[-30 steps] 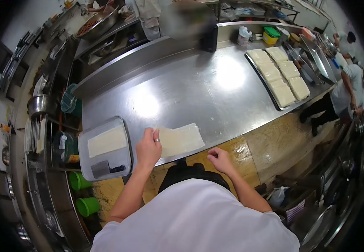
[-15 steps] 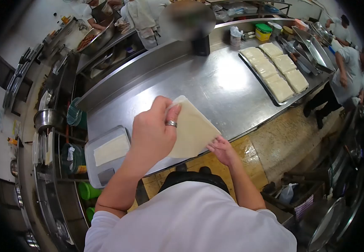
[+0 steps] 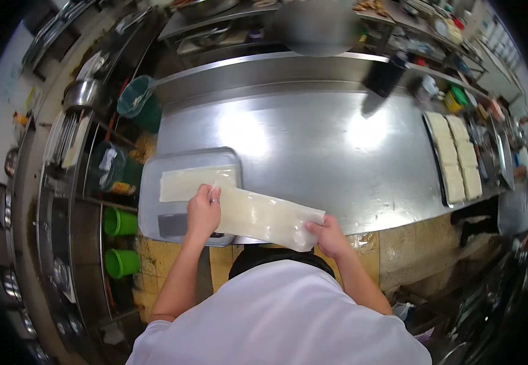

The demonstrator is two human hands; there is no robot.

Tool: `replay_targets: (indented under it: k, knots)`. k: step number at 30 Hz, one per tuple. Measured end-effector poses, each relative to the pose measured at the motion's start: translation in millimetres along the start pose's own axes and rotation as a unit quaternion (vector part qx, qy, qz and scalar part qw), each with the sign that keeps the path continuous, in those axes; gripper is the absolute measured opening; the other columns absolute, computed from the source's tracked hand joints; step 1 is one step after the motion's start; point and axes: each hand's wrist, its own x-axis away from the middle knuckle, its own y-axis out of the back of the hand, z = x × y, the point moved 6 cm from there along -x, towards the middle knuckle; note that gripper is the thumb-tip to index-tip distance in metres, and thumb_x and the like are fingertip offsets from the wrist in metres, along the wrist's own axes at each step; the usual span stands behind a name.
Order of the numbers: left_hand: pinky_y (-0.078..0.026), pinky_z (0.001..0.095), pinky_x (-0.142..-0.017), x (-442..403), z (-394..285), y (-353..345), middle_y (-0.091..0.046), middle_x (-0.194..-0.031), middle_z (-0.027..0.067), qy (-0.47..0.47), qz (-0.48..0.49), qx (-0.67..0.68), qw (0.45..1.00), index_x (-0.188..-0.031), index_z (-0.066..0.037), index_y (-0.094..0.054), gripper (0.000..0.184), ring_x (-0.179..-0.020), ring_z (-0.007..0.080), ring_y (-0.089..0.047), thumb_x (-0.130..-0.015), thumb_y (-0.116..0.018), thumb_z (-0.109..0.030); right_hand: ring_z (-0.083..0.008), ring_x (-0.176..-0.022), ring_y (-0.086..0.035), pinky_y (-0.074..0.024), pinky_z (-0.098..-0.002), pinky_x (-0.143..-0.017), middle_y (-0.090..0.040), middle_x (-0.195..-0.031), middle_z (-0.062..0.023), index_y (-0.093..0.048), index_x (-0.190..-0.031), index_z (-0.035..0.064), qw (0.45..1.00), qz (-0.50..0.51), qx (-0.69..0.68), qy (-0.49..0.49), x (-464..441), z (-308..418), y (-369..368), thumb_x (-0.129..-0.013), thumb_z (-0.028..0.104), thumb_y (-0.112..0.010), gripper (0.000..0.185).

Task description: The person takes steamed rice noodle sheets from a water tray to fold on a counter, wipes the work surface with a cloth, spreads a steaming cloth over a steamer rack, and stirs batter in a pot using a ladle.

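Observation:
A pale, glossy dough sheet [image 3: 264, 216] stretches between my two hands above the front edge of the steel table. At its left end my left hand [image 3: 203, 210], with a ring on one finger, pinches a corner over the grey tray [image 3: 149, 198]. My right hand [image 3: 331, 237] grips the opposite end, thumb on top. Inside the tray lies another pale dough sheet [image 3: 185, 181], partly covered by the held one. A dark grey rectangular patch [image 3: 172, 225] shows in the tray's near part, beside my left hand.
On the steel table [image 3: 294, 140], a dark tray of pale dough slabs [image 3: 452, 164] sits at the far right. A black cylinder [image 3: 387, 76] stands near the back ledge. Green bins [image 3: 119, 222] and a teal bucket [image 3: 136, 97] are left of the table.
The dough sheet has gone from tilted upright to stretched nearly level. Both hands have shifted, the left one down to the tray. My view has swung left, so the tray appears nearer.

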Motion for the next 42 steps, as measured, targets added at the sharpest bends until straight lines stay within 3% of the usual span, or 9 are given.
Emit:
replay_targets:
  k: [11,13,17,20,26,29,33,39,42]
  knots:
    - [-0.05,0.0497,-0.068,-73.5,259.8,48.4,-0.068,-0.08,0.0264,0.147,-0.059,0.064,0.985,-0.112,-0.001,-0.064,0.028,-0.076,0.0471,-0.065,-0.101,-0.061,-0.027,-0.0199,-0.097,-0.067,-0.0543,-0.0347,-0.088,-0.072,-0.111,-0.0118,-0.064,-0.128,-0.0041,0.989,0.001,0.138,-0.044,-173.9,-35.4,-179.1,-0.093,-0.005,-0.056,0.036]
    - [-0.048,0.0461,-0.066,-94.9,283.4,49.7,-0.067,-0.077,0.0246,0.14,-0.069,0.065,0.986,-0.111,0.0,-0.064,0.026,-0.071,0.0387,-0.064,-0.101,-0.063,-0.024,-0.0206,-0.097,-0.068,-0.0546,-0.0347,-0.086,-0.071,-0.112,-0.0122,-0.063,-0.129,-0.0041,0.992,0.008,0.118,-0.039,-190.4,-29.7,-202.4,-0.092,-0.005,-0.056,0.037]
    - [-0.048,0.0437,-0.065,-124.1,301.1,54.7,-0.067,-0.078,0.0239,0.121,-0.083,0.062,0.987,-0.113,0.001,-0.064,0.026,-0.07,0.035,-0.065,-0.1,-0.065,-0.021,-0.0219,-0.098,-0.068,-0.0548,-0.0359,-0.087,-0.071,-0.114,-0.013,-0.062,-0.13,-0.0047,0.993,-0.002,0.107,-0.047,-214.9,-23.4,-224.2,-0.092,-0.006,-0.056,0.038]
    - [-0.051,0.0521,-0.08,-136.0,310.3,50.7,-0.07,-0.095,0.0291,0.152,-0.046,0.083,0.984,-0.118,-0.002,-0.065,0.031,-0.093,0.0493,-0.067,-0.102,-0.059,-0.029,-0.0221,-0.099,-0.068,-0.0547,-0.0364,-0.088,-0.071,-0.114,-0.0128,-0.062,-0.128,-0.0047,0.992,-0.009,0.111,-0.055,-228.5,-28.5,-225.4,-0.092,-0.006,-0.057,0.036]
    - [-0.052,0.0518,-0.084,-141.4,315.8,45.9,-0.072,-0.099,0.0279,0.151,-0.025,0.08,0.985,-0.119,-0.003,-0.066,0.031,-0.097,0.049,-0.067,-0.102,-0.058,-0.028,-0.0235,-0.1,-0.069,-0.0557,-0.0378,-0.089,-0.07,-0.115,-0.013,-0.062,-0.128,-0.0034,0.992,-0.012,0.106,-0.066,-230.8,-27.5,-231.3,-0.094,-0.005,-0.057,0.034]
    - [-0.052,0.0472,-0.077,-143.2,319.2,41.5,-0.071,-0.093,0.026,0.146,-0.017,0.057,0.988,-0.121,-0.003,-0.065,0.032,-0.085,0.0408,-0.07,-0.099,-0.064,-0.026,-0.0243,-0.099,-0.069,-0.0568,-0.0384,-0.086,-0.07,-0.114,-0.0124,-0.061,-0.129,-0.0026,0.987,0.002,0.139,-0.078,-238.3,-37.2,-222.6,-0.094,-0.003,-0.057,0.035]
    - [-0.052,0.052,-0.087,-143.3,326.4,34.3,-0.072,-0.101,0.0271,0.152,0.024,0.033,0.988,-0.131,-0.003,-0.057,0.041,-0.098,0.0479,-0.068,-0.1,-0.061,-0.03,-0.0229,-0.094,-0.069,-0.0578,-0.0378,-0.077,-0.07,-0.111,-0.0118,-0.057,-0.136,-0.0032,0.981,-0.026,0.167,-0.097,-236.2,-40.0,-209.6,-0.092,0.002,-0.06,0.044]
    - [-0.051,0.0505,-0.091,-106.0,322.7,54.4,-0.071,-0.107,0.0284,0.196,0.105,-0.016,0.975,-0.136,0.003,-0.048,0.063,-0.104,0.0457,-0.068,-0.091,-0.071,-0.034,-0.0173,-0.085,-0.067,-0.0567,-0.0321,-0.069,-0.071,-0.106,-0.0126,-0.051,-0.144,-0.0054,0.945,-0.143,0.294,0.012,-182.2,-0.9,-195.1,-0.091,0.009,-0.065,0.056]
    - [-0.052,0.0501,-0.086,-85.8,347.7,53.7,-0.072,-0.093,0.0237,0.143,0.049,-0.031,0.988,-0.134,0.003,-0.049,0.061,-0.095,0.0442,-0.069,-0.09,-0.074,-0.03,-0.0191,-0.091,-0.068,-0.059,-0.0337,-0.079,-0.07,-0.111,-0.0131,-0.052,-0.143,-0.0061,0.946,-0.132,0.297,0.022,-148.0,-1.8,-184.4,-0.092,0.012,-0.065,0.055]
